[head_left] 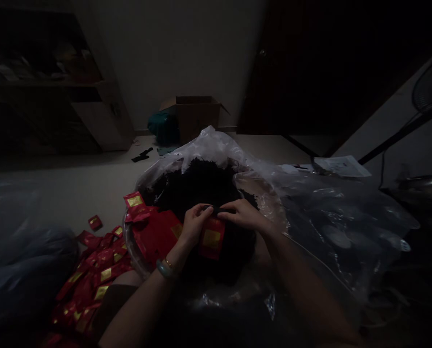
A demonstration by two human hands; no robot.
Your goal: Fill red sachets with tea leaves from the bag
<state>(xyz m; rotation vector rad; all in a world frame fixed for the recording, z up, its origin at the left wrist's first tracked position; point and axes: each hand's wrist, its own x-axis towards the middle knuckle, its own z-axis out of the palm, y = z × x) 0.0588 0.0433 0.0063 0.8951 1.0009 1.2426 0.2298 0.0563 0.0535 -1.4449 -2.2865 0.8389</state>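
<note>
Over a heap of dark, dry, leaf-like material [197, 186], both my hands meet at the top edge of a small red packet [212, 239] with a gold label. My left hand [194, 223] pinches the packet's top from the left. My right hand [244, 215] has its fingers closed at the top's right side, with something dark between the fingertips, too dim to make out. The heap lies in a round container lined with a clear plastic bag [212, 137]. More flat red packets [158, 239] rest on the heap's left side.
Many red packets [103, 258] are piled on the floor at left. Behind stand an open cardboard box [199, 116] and a teal bag [162, 126]. Clear plastic sheeting [328, 217] spreads to the right, near a fan [431, 89]. The room is dark.
</note>
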